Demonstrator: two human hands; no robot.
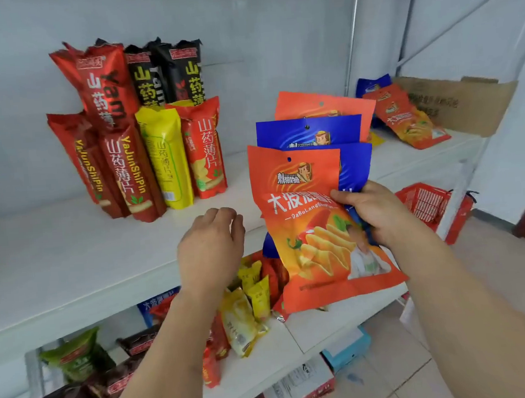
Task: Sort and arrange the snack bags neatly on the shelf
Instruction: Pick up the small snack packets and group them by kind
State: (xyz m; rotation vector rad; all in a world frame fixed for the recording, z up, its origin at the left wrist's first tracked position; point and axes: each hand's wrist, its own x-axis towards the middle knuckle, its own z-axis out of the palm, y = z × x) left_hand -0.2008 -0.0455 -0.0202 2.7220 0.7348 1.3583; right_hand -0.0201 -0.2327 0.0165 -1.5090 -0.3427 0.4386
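Observation:
My right hand (372,212) grips a fanned stack of flat snack bags over the front edge of the white shelf (55,262). An orange chip bag (307,226) is in front, with a blue bag (309,132) and another orange bag (326,102) behind it. My left hand (211,246) hovers over the shelf just left of the stack, fingers loosely spread, holding nothing. Tall yam-crisp bags in red (104,85), black (179,70) and yellow (165,156) stand upright against the back wall at the left.
An orange bag (405,118) and a blue bag (371,85) lean at the shelf's right end beside a cardboard box (461,101). The lower shelf (327,322) holds loose yellow, green and dark snack bags. A red basket (425,205) hangs at the right.

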